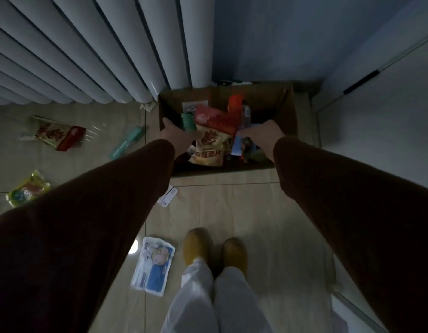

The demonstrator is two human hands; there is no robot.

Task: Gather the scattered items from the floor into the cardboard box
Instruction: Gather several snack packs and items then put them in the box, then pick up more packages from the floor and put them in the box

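Note:
The open cardboard box [288, 109] stands on the floor against the wall and holds several packets. Both my arms, in dark brown sleeves, reach into it. My left hand [175, 134] is at the box's left side, its fingers on the edge of a cream and red snack bag [209, 140] next to a green roll [187, 121]. My right hand [264, 134] comes from the right; its fingertips touch the bag's red top above a blue packet [238, 144], and its grip is hidden.
On the tiled floor lie a red and cream bag [55, 135], a teal box [127, 143], a yellow-green packet [28, 188], a small white card [168, 197] and a blue and white packet [153, 267]. Pleated curtains [88, 56] hang at the left. My feet in yellow slippers [215, 248] stand below the box.

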